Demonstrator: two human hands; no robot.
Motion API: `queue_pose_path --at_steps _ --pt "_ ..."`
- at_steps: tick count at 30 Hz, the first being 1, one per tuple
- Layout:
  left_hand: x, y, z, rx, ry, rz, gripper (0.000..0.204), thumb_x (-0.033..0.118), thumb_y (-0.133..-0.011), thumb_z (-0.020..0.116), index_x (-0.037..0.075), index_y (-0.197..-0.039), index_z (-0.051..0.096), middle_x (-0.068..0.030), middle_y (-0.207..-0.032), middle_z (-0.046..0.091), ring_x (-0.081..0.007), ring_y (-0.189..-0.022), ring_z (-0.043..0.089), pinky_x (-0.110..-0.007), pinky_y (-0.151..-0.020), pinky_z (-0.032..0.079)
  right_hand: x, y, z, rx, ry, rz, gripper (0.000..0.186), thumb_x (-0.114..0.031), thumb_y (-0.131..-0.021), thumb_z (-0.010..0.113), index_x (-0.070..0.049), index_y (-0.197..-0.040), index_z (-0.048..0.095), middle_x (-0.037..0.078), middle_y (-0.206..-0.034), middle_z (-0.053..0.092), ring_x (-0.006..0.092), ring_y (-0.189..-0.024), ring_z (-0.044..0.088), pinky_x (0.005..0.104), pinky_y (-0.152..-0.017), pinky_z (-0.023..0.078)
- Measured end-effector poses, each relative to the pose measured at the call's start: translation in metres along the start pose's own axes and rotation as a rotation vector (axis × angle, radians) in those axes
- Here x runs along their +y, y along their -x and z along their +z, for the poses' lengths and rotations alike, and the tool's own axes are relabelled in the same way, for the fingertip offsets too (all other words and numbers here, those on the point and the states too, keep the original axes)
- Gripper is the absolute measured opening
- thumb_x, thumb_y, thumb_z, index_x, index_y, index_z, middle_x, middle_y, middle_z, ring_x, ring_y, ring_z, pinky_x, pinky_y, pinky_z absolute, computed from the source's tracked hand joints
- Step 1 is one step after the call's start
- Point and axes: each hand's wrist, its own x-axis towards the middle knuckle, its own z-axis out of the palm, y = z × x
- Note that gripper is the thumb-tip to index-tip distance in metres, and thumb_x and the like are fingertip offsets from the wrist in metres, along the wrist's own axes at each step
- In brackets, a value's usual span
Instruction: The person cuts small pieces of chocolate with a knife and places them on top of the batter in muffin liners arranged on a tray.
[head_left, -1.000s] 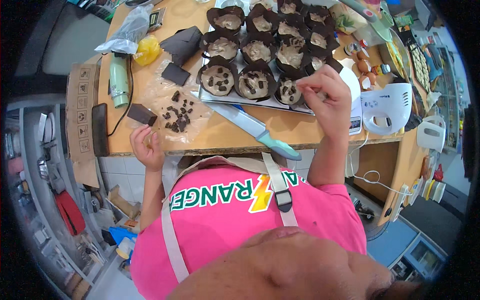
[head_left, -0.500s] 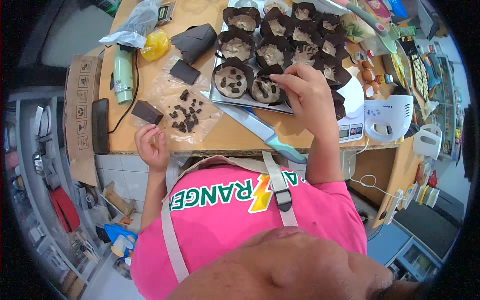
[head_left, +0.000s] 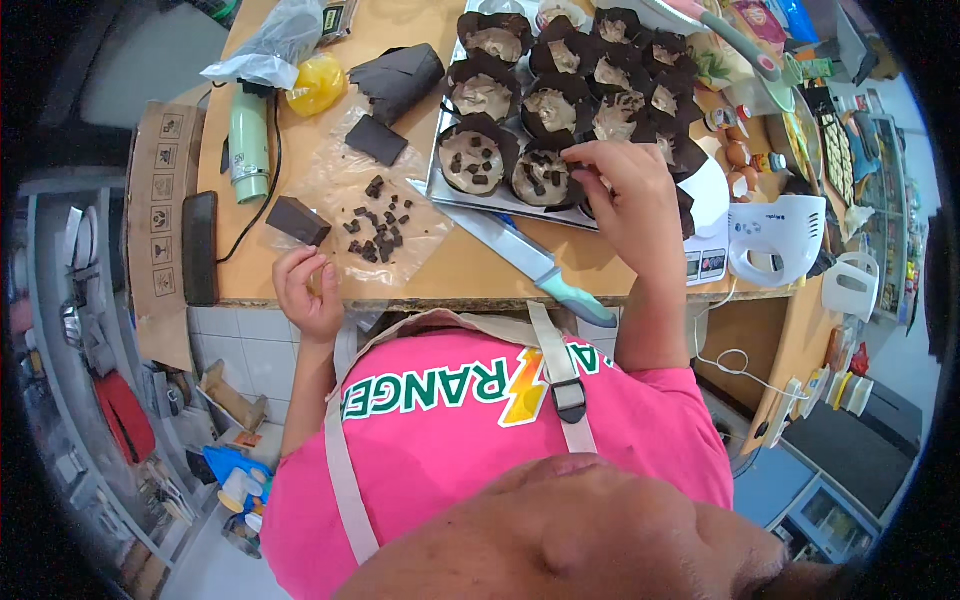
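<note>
My right hand (head_left: 620, 205) hovers at the front row of a metal tray (head_left: 437, 168) of dark paper cups filled with pale brown batter, its fingers pinched at the rim of a cup topped with chocolate chunks (head_left: 540, 178); what they hold is hidden. My left hand (head_left: 308, 290) rests at the table edge with loosely curled, separated fingers and nothing visible in them, just below a chocolate block (head_left: 296, 222). Beside it, chocolate pieces (head_left: 378, 238) lie on a clear sheet (head_left: 420, 258). A knife with a mint handle (head_left: 572, 300) lies diagonally before the tray.
At left are a green tumbler (head_left: 250, 145), phone (head_left: 200, 248), yellow bag (head_left: 315, 88), cardboard (head_left: 155, 230) and dark wrapper (head_left: 395, 80). At right are a white scale (head_left: 705, 215), hand mixer (head_left: 775, 235) with cord and eggshells (head_left: 738, 160). Shelves (head_left: 80, 300) stand at far left.
My right hand has moved left from the cup farther right to the second front cup, then slightly lowered its wrist. My left hand has shifted slightly right; the view has shifted a little.
</note>
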Motion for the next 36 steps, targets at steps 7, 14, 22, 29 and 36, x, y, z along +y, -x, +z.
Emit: queue_pose_path --at_steps 7,14,22,29,36 --pt "-0.002 0.001 0.000 0.005 -0.001 0.012 0.012 0.006 -0.089 0.067 0.001 -0.099 0.063 -0.0158 -0.105 0.062 -0.0296 -0.097 0.060 -0.039 -0.086 0.049 -0.019 -0.038 0.017 0.059 -0.056 -0.231 0.014 -0.010 -0.079 0.069 -0.011 -0.093 0.070 0.005 -0.086 0.069 0.0252 -0.081 0.064 0.0386 -0.076 0.045" --pt "0.000 -0.001 0.001 0.024 0.015 -0.015 0.015 0.005 -0.084 0.070 0.004 -0.097 0.064 -0.0140 -0.103 0.062 -0.0302 -0.096 0.060 -0.040 -0.086 0.048 -0.024 -0.057 0.031 -0.017 0.037 -0.297 0.019 -0.007 -0.077 0.065 -0.011 -0.094 0.071 0.002 -0.094 0.069 0.0226 -0.086 0.064 0.0368 -0.078 0.044" --pt "0.002 -0.002 -0.001 0.041 0.000 -0.008 0.013 0.005 -0.083 0.071 0.004 -0.095 0.065 -0.0130 -0.103 0.063 -0.0307 -0.093 0.060 -0.040 -0.084 0.047 -0.039 -0.058 0.031 0.045 0.050 -0.304 0.020 -0.004 -0.076 0.062 -0.010 -0.094 0.069 0.004 -0.093 0.068 0.0241 -0.086 0.063 0.0377 -0.079 0.045" --pt "0.001 -0.006 0.002 0.030 -0.023 -0.020 0.018 0.005 -0.078 0.075 0.005 -0.094 0.065 -0.0136 -0.101 0.064 -0.0311 -0.091 0.060 -0.040 -0.081 0.048 -0.084 -0.028 0.058 -0.081 -0.250 -0.348 0.017 -0.007 -0.079 0.063 -0.008 -0.095 0.067 0.007 -0.092 0.067 0.0295 -0.088 0.063 0.0423 -0.072 0.049" --pt "0.001 -0.005 0.000 0.027 -0.004 0.027 0.016 0.003 -0.081 0.073 0.004 -0.095 0.065 -0.0137 -0.105 0.063 -0.0298 -0.096 0.060 -0.039 -0.084 0.049 -0.095 -0.009 0.131 -0.341 -0.125 -0.321 0.045 -0.006 -0.084 0.059 -0.004 -0.128 0.057 0.017 -0.133 0.055 0.0334 -0.118 0.057 0.0391 -0.096 0.049"
